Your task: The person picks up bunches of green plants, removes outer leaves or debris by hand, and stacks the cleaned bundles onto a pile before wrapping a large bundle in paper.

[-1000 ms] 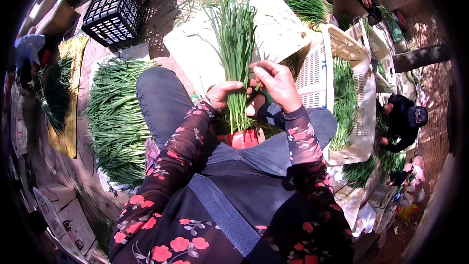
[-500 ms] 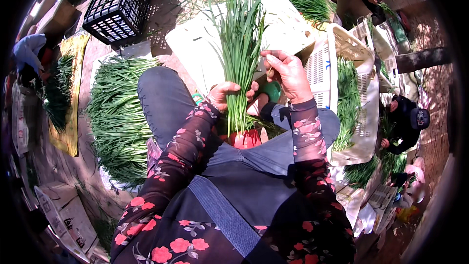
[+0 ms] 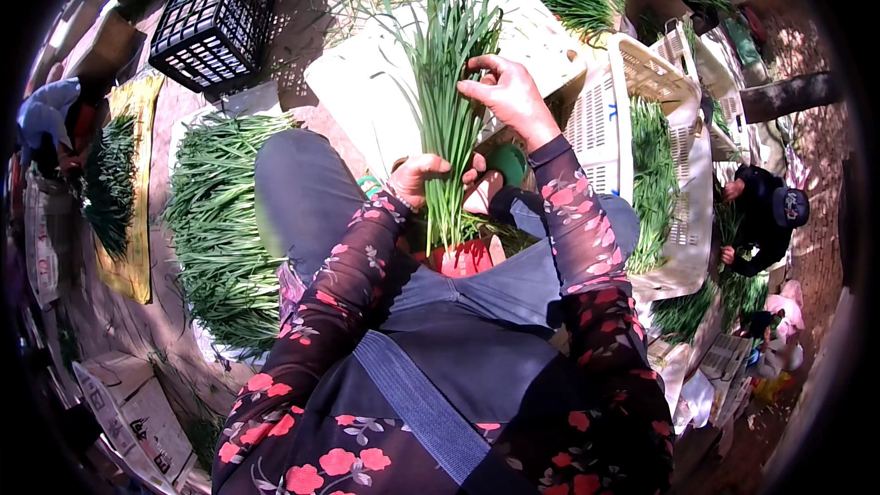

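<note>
A bunch of long flat green chives (image 3: pixel 445 119) stands upright in front of me, its leaves fanned out at the top. My left hand (image 3: pixel 422 176) is closed around it low down, with fingers showing on both sides of the stalks. The pale stalk ends point down at a red object (image 3: pixel 463 259) between my legs. My right hand (image 3: pixel 513 101) is at the right edge of the leaves, thumb and forefinger apart, the tips at the blades. No separate leaf shows in its fingers.
A heap of chives (image 3: pixel 225 229) lies to my left. Beyond the bunch is a white board (image 3: pixel 353 82), with a black crate (image 3: pixel 215 23) at the far left. White crates (image 3: pixel 600 142) holding chives stand at my right. Several other people work around, one in dark clothes (image 3: pixel 765 220).
My right hand has moved up and left, from beside the lower bunch to its upper leaves, and its pinched fingers have parted. My left hand keeps its hold on the chives.
</note>
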A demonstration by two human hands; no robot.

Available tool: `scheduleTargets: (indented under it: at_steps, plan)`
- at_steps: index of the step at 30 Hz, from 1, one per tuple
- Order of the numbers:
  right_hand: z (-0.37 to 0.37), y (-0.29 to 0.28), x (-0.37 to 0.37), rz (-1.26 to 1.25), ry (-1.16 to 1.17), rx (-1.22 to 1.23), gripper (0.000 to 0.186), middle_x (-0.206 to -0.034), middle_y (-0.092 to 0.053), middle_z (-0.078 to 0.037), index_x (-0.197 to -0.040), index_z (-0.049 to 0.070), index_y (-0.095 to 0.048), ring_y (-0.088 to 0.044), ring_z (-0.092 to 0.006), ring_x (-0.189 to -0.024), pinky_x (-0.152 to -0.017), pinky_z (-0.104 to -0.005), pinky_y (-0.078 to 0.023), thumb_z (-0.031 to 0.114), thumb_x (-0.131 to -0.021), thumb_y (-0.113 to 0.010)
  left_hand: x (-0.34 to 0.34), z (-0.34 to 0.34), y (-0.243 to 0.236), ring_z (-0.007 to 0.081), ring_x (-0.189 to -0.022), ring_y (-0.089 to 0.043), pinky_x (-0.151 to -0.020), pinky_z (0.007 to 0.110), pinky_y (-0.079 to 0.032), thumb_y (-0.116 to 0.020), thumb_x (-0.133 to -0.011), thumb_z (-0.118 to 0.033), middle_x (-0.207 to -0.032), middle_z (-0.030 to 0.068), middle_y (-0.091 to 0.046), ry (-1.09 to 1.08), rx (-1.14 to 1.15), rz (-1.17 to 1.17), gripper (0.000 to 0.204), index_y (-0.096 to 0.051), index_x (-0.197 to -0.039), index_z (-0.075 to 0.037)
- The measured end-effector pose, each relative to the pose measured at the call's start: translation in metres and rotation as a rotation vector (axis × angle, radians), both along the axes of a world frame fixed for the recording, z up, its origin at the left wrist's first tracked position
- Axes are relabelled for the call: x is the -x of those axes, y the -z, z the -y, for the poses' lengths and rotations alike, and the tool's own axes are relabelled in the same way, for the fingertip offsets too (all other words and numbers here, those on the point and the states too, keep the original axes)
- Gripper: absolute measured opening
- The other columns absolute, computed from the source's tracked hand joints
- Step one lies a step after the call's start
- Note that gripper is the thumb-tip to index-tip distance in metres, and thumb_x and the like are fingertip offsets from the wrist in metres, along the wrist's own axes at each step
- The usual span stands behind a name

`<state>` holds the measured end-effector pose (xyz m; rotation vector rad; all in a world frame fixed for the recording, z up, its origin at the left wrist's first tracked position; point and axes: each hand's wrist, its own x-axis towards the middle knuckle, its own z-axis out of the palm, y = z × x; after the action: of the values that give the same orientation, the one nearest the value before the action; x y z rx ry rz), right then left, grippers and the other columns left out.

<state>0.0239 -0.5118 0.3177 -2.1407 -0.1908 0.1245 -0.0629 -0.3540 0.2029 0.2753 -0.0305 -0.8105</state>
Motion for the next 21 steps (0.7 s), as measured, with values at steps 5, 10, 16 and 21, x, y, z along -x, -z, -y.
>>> scheduleTargets:
  at_steps: [5, 10, 16, 21]
  plan:
    - [-0.003, 0.006, -0.002, 0.038, -0.053, 0.039, 0.023, -0.068, -0.057, 0.001, -0.093, -0.002, -0.065, -0.050, -0.0063, -0.060, -0.056, -0.0224, -0.042, 0.014, -0.079, -0.069, 0.000, 0.000, -0.009, 0.0223, -0.084, -0.060, -0.077, 0.033, -0.051, -0.067, -0.074, -0.012, -0.102, 0.0138, -0.060, -0.059, -0.137, 0.135, 0.051, -0.049, -0.120, 0.000]
    - [-0.003, 0.003, 0.023, 0.331, -0.023, 0.096, 0.013, -0.077, -0.063, -0.007, -0.084, 0.002, -0.063, -0.062, -0.0186, -0.065, -0.060, -0.0296, -0.050, 0.013, -0.078, -0.066, -0.002, -0.002, -0.001, 0.0199, -0.077, -0.061, -0.073, 0.032, -0.050, -0.070, -0.076, -0.014, -0.086, 0.0099, -0.063, -0.067, -0.302, 0.132, 0.035, -0.058, -0.106, 0.001]
    - [0.003, 0.017, 0.034, 0.955, -0.073, 0.455, 0.011, -0.083, -0.063, -0.006, -0.084, 0.005, -0.060, -0.063, -0.0208, -0.072, -0.060, -0.0318, -0.051, 0.004, -0.075, -0.067, -0.003, 0.004, -0.013, 0.0164, -0.065, -0.058, -0.061, 0.029, -0.048, -0.066, -0.083, -0.013, -0.076, 0.0067, -0.060, -0.095, -0.358, 0.145, 0.018, -0.058, -0.093, 0.000]
    - [0.018, 0.035, 0.036, -0.368, 0.344, -0.786, 0.012, -0.072, -0.062, -0.002, -0.089, 0.000, -0.062, -0.058, -0.0090, -0.060, -0.048, -0.0210, -0.046, 0.011, -0.086, -0.065, -0.008, 0.008, -0.001, 0.0138, -0.059, -0.054, -0.057, 0.027, -0.046, -0.065, -0.085, -0.013, -0.071, 0.0055, -0.057, -0.089, -0.368, 0.184, 0.015, -0.057, -0.087, -0.001]
